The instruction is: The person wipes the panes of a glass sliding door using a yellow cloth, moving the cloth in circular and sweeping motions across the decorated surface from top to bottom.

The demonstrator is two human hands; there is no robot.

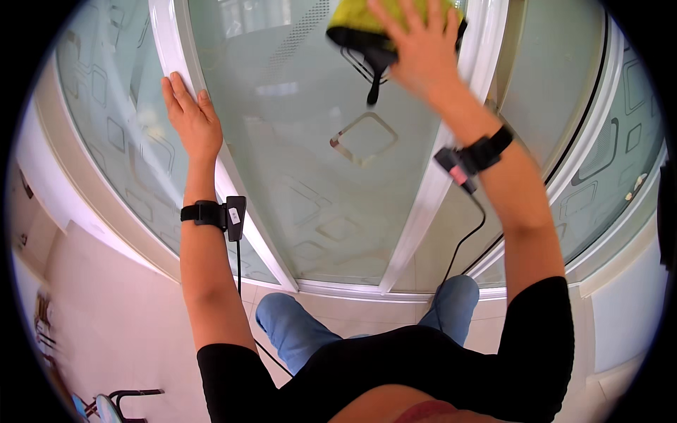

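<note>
My left hand [193,119] rests on the white frame [232,180] of a sliding glass door, fingers pointing up and nothing held. At the top, my right hand [420,50] presses on a yellow-green cleaning pad with a black edge [359,24], which lies against the patterned glass panel [296,158]; its fingers are spread over the pad. A short black handle [374,87] points down from the pad, beside the hand and not in its palm. The right hand is slightly blurred. Whether the fingers grip the pad's far edge is hidden.
More frosted panels with rounded-square patterns curve away at the left [116,132] and right [608,158]. A metal floor track [338,290] runs below, close to my knees. Black cables hang from both wrist straps. A folding chair [119,402] stands at the lower left on the tiled floor.
</note>
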